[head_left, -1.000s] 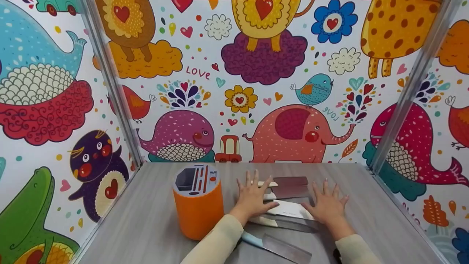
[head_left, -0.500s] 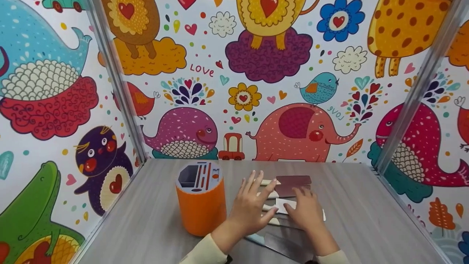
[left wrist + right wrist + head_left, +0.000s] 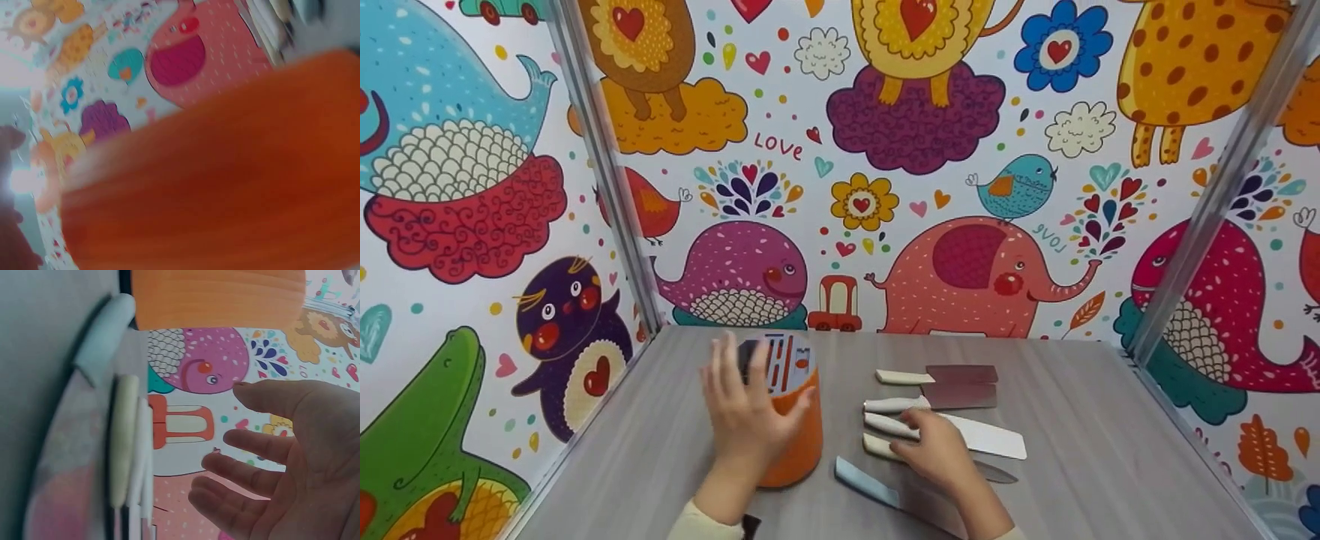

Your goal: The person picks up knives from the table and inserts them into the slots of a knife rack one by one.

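Note:
An orange knife block with a grey slotted top stands left of the middle of the table. My left hand is raised in front of it with fingers spread; in the left wrist view the block's blurred orange side fills much of the picture. Whether the palm touches it, I cannot tell. Several knives lie to the right, among them a white-bladed knife, a cleaver and a blue-handled knife. Over their handles hovers my right hand, its fingers loosely bent and apart, with nothing between them in the right wrist view.
The grey table is bounded by a patterned back wall and side walls, with metal posts at the corners. The knives lie roughly side by side, handles towards the block.
My left hand has moved left from the knife handles to the knife block. My right hand has come in from beyond the blades to above the handles, its spread fingers now bent.

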A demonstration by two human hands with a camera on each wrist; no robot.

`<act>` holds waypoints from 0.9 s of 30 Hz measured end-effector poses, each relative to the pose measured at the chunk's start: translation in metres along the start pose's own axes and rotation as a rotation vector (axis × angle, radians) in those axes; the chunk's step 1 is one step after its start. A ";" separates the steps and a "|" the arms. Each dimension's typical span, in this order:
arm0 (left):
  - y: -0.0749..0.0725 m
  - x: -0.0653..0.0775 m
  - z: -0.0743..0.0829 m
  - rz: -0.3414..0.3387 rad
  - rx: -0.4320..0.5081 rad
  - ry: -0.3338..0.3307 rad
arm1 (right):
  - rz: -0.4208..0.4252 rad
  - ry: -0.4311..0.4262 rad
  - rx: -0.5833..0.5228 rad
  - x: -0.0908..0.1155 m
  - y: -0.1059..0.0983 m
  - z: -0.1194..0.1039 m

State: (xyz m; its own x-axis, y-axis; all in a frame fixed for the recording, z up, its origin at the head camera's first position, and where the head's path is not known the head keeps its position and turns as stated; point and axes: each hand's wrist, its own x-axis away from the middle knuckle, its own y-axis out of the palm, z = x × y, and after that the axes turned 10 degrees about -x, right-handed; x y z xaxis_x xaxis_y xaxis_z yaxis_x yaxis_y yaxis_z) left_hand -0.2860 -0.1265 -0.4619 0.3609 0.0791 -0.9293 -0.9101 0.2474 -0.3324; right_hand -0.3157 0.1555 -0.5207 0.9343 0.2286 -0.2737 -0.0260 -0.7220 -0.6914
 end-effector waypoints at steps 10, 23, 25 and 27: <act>0.020 0.008 -0.060 -0.170 0.490 -0.251 | -0.209 -0.066 -0.060 0.001 0.026 -0.005; 0.032 0.013 -0.077 -0.472 0.556 -0.458 | -0.266 -0.114 0.095 0.007 0.041 -0.002; 0.031 0.012 -0.078 -0.512 0.548 -0.470 | -0.255 -0.127 0.117 0.008 0.044 -0.001; 0.029 0.012 -0.078 -0.554 0.537 -0.486 | -0.256 -0.145 0.129 0.009 0.048 0.000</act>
State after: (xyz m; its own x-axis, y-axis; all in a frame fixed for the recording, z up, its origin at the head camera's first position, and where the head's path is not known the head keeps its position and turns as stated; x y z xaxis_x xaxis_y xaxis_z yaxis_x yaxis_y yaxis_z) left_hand -0.3237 -0.1935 -0.4956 0.8751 0.1832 -0.4480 -0.4077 0.7779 -0.4782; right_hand -0.3089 0.1230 -0.5565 0.8563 0.4890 -0.1662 0.1497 -0.5429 -0.8264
